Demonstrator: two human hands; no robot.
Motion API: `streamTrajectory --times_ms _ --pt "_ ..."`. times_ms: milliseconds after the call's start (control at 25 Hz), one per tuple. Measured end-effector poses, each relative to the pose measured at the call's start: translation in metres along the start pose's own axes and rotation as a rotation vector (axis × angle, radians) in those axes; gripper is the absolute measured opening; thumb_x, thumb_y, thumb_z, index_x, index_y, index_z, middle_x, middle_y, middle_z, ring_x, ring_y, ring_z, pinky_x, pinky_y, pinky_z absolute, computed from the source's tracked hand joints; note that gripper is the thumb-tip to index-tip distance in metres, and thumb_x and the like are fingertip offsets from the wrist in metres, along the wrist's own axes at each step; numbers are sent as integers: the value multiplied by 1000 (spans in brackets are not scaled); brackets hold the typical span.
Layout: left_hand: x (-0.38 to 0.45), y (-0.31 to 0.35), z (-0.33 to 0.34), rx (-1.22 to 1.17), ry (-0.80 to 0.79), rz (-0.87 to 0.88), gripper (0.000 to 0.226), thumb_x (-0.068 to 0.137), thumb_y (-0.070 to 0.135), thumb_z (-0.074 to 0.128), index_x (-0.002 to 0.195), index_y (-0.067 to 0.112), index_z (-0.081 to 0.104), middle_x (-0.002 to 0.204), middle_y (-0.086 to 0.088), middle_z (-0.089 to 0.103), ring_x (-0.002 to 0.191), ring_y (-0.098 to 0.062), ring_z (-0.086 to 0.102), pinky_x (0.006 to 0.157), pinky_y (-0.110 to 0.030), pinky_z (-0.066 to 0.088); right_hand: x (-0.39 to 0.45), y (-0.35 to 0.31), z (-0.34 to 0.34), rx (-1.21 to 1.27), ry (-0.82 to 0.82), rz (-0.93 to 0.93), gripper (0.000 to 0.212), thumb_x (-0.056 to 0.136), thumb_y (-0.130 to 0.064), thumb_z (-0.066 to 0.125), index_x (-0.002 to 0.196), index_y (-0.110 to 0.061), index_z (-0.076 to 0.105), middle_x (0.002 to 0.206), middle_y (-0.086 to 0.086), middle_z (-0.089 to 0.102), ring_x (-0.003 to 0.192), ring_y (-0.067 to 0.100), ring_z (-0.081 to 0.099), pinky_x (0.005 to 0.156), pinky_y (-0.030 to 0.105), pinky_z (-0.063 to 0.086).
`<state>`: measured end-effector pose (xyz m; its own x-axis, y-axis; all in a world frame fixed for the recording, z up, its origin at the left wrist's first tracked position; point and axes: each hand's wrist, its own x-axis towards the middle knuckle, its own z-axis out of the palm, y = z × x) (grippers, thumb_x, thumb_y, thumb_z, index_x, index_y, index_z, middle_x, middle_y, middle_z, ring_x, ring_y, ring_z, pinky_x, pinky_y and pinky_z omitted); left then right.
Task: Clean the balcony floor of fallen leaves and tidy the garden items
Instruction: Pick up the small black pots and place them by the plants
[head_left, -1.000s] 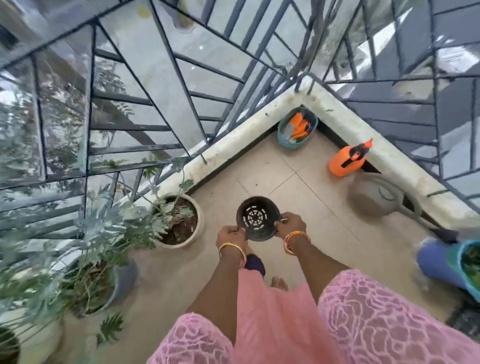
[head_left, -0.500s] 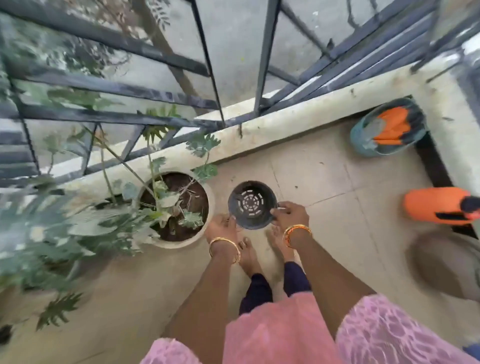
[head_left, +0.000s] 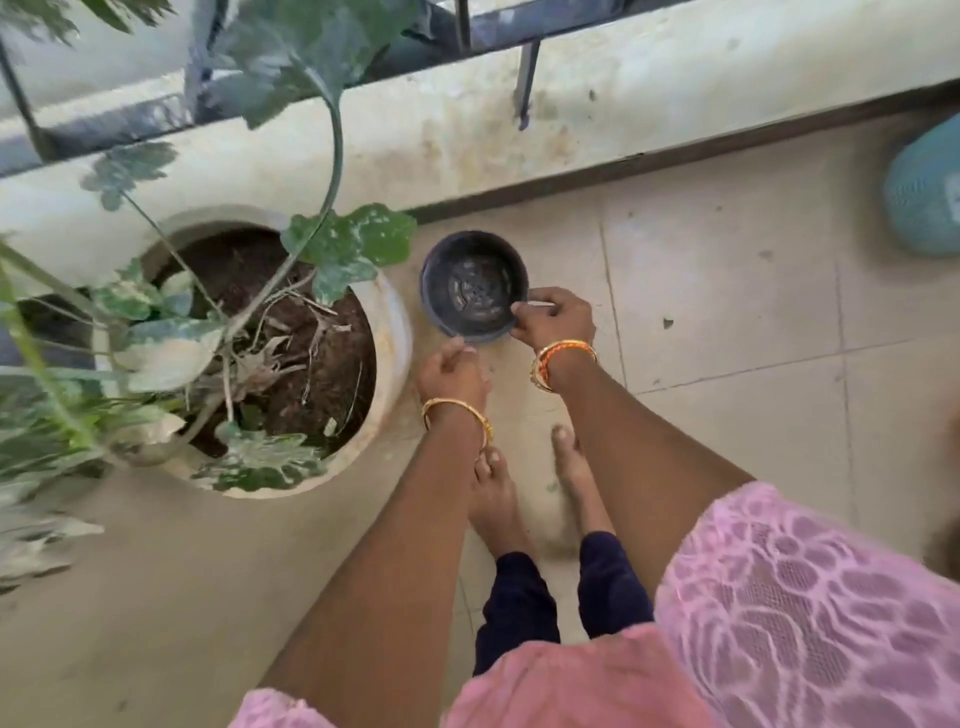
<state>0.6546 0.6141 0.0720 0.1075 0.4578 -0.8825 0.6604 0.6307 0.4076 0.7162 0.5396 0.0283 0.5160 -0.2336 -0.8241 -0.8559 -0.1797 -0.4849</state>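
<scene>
An empty black plastic pot (head_left: 470, 286) with a slotted bottom sits low over the tiled floor, just right of a white planter (head_left: 392, 332). My right hand (head_left: 553, 319) grips the black pot's near right rim. My left hand (head_left: 452, 371) is at the pot's near left edge, fingers curled; whether it still touches the rim is unclear. The white planter holds dark soil, dry leaf litter and a leafy green plant (head_left: 343, 244) whose leaves overhang the black pot's left side.
A low pale parapet wall (head_left: 571, 114) with dark metal railing runs across the top. A teal basket (head_left: 927, 192) lies at the right edge. My bare feet (head_left: 493, 499) stand just behind the pot. More foliage fills the left edge.
I have bent down and the view has closed in. The black pot has come down next to the white planter, and my left hand has slipped back from its rim.
</scene>
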Motion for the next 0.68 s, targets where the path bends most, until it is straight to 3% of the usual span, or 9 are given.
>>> streamTrajectory --times_ms 120,160,280,400,480,560,680 --pt "5 1 2 64 24 39 39 91 -10 43 123 9 58 79 0 56 47 -1 53 57 -24 49 3 -2 7 33 4 23 20 78 -1 71 96 -8 67 77 5 61 67 17 65 71 33 60" --pt "6 4 5 92 19 48 44 91 -10 43 128 9 55 91 -2 60 53 0 55 66 -28 52 3 -3 7 34 10 26 21 78 -1 72 98 -7 66 80 7 62 69 18 66 71 33 60" --pt "4 9 7 205 -15 29 51 92 -10 42 138 11 48 134 -9 51 88 -15 52 97 -40 49 5 -2 3 33 -14 33 18 78 -4 73 94 -5 64 90 15 67 76 22 69 72 35 60" --pt "0 14 5 338 -38 74 58 91 -8 42 143 17 41 147 -6 40 99 -12 46 95 -36 50 0 1 -4 -35 -58 27 17 80 -21 74 82 -11 61 87 12 67 78 23 69 71 36 60" --pt "-7 14 1 463 -46 147 59 90 -5 43 143 19 39 148 -4 39 110 -15 49 98 -37 48 -9 3 -14 -212 -37 -46 23 83 -33 67 79 -12 61 80 8 67 75 22 66 68 32 58" --pt "-23 10 -10 657 -40 232 50 90 2 46 139 14 43 141 -10 46 121 -25 50 103 -37 42 -27 2 -31 -454 -31 -195 25 89 -31 58 81 -8 62 76 8 65 69 23 58 59 25 46" --pt "-62 1 -30 880 -48 303 37 93 10 46 129 11 51 129 -15 52 117 -31 53 99 -38 43 -68 -6 -61 -828 -101 -458 24 93 -24 49 83 -5 59 78 11 60 69 25 51 58 27 34"
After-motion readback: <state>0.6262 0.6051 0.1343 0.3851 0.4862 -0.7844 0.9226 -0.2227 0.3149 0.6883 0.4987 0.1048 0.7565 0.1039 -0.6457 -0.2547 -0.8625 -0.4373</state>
